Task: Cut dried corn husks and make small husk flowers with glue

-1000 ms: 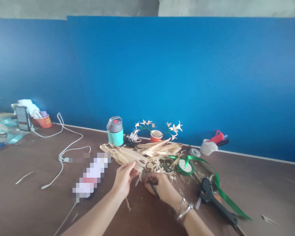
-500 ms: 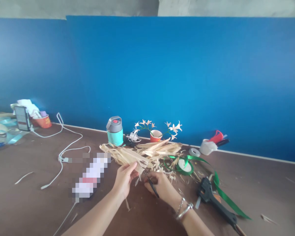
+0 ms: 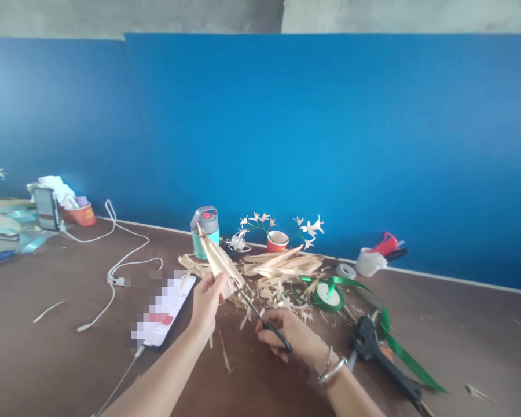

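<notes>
My left hand point(image 3: 206, 301) is closed on a strip of dried corn husk point(image 3: 217, 260), lifted off the table and pointing up and to the left. My right hand point(image 3: 289, 336) grips black-handled scissors point(image 3: 260, 318); their blades reach up to the lower end of the strip. Behind both hands lies a heap of pale dried husks point(image 3: 278, 269) on the brown table point(image 3: 69, 359).
A phone point(image 3: 162, 313) on a white cable lies to the left. A teal bottle point(image 3: 206, 229), a red cup of husk flowers point(image 3: 276, 238), green ribbon rolls point(image 3: 327, 294), a black glue gun point(image 3: 384, 365) and a white cup point(image 3: 369, 260) stand around. Clutter sits far left.
My left hand has lifted the husk strip off the heap and tilted it upward. My right hand has drawn back slightly, with the scissors now pointing up at the strip.
</notes>
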`<state>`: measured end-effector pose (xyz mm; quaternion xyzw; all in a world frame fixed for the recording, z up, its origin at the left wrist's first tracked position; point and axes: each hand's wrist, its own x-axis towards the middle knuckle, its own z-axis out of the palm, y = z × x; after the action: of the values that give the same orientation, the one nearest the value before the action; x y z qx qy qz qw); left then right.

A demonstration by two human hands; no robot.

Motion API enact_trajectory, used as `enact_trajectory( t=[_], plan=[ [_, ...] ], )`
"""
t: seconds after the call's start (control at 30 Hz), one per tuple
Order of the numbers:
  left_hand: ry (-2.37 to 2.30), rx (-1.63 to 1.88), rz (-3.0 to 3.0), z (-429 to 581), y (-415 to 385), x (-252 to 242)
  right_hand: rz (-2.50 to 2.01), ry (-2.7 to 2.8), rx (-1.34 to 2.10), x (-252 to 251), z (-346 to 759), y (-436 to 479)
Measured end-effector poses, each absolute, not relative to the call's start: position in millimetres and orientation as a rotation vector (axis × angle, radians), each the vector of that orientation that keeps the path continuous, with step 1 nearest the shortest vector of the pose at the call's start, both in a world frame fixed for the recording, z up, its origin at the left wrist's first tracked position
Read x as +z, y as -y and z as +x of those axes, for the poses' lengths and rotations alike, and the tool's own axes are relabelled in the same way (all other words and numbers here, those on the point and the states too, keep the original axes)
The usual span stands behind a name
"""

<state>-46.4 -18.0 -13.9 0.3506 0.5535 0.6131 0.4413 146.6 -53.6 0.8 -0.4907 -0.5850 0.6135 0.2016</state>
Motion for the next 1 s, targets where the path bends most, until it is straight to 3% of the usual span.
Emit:
enact_trajectory(
  t=[1.0],
  plan=[
    [-1.161, 1.346, 0.984, -36.3, 25.1, -12.5, -1.346, 1.663, 1.669, -5.8, 148.5, 51.3]
  ],
)
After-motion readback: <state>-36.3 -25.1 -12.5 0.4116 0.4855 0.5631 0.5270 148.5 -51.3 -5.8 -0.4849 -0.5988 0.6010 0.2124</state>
